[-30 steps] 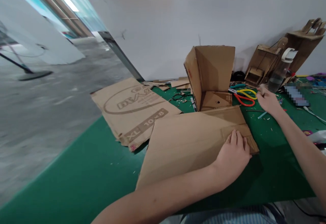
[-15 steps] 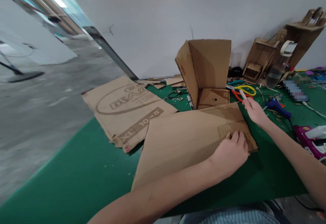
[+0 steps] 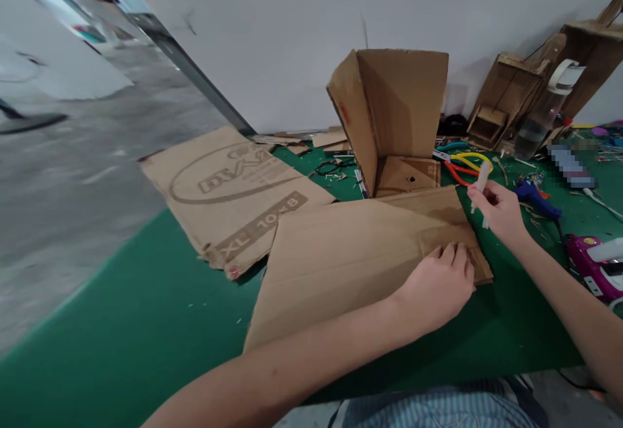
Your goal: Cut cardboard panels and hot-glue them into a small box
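The large plain cardboard sheet (image 3: 331, 259) lies flat on the green table (image 3: 121, 304) in front of the person, a smaller cardboard piece (image 3: 439, 238) on its right end. The left hand (image 3: 438, 285) presses there, fingers over the small piece; whether the thumb pinches an edge, I cannot tell. The right hand (image 3: 501, 210) grasps a slim white tool (image 3: 483, 176) upright just beyond that end, pen or cutter being unclear. The step in hand looks like holding the pieces in line for marking or cutting; the next move would call for a steady left hand and the tip brought accurately to the edge. Behind stands an open cardboard corner (image 3: 403, 100), with printed cardboard (image 3: 224, 188) to the left and a blue glue gun (image 3: 538, 199) to the right
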A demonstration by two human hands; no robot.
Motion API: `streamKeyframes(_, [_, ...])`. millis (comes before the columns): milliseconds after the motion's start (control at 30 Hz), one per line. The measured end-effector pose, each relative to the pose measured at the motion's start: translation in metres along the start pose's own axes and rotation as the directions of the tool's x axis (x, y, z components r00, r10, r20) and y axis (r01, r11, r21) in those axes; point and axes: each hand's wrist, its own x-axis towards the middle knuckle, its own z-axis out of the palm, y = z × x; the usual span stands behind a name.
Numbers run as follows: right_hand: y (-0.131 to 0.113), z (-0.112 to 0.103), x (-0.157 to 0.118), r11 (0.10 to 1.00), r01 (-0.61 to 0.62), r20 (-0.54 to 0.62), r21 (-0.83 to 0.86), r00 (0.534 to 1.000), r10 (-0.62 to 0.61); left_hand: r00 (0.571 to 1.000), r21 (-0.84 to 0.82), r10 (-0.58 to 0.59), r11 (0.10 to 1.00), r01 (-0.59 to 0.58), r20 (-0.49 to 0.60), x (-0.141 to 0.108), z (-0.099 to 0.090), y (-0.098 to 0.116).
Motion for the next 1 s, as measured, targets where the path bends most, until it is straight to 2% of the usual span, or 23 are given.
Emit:
streamKeyframes(167, [-0.002,0.006,-0.016,0.959,-0.13,0.173,0.25,0.981,0.088,0.999,0.065,0.024,0.998,-0.021,-0.045,-0.003,0.003,0.002])
streamKeyframes(267, [-0.01,0.013,-0.019,0.916,-0.247,0.238,0.316,0.955,0.176,0.998,0.084,0.023,0.996,-0.017,-0.066,-0.005,0.004,0.004])
streamKeyframes(367, [-0.019,0.023,-0.018,0.908,-0.281,0.287,0.312,0.939,0.192,0.998,0.07,0.021,0.997,-0.016,-0.066,-0.006,0.005,0.005])
streamKeyframes(567, [-0.029,0.039,-0.014,0.943,-0.225,0.382,0.244,0.916,0.119,0.996,0.055,0.015,0.998,-0.01,-0.087,-0.007,0.004,0.002])
streamKeyframes(733, [-0.03,0.047,-0.01,0.961,-0.177,0.489,0.214,0.871,0.052,0.996,0.032,0.02,0.999,-0.017,-0.085,-0.007,0.002,-0.001])
streamKeyframes(1000, [-0.039,0.053,-0.006,0.998,-0.024,0.539,0.052,0.842,-0.008,0.998,-0.016,0.013,1.0,-0.014,-0.057,-0.007,0.003,0.0])
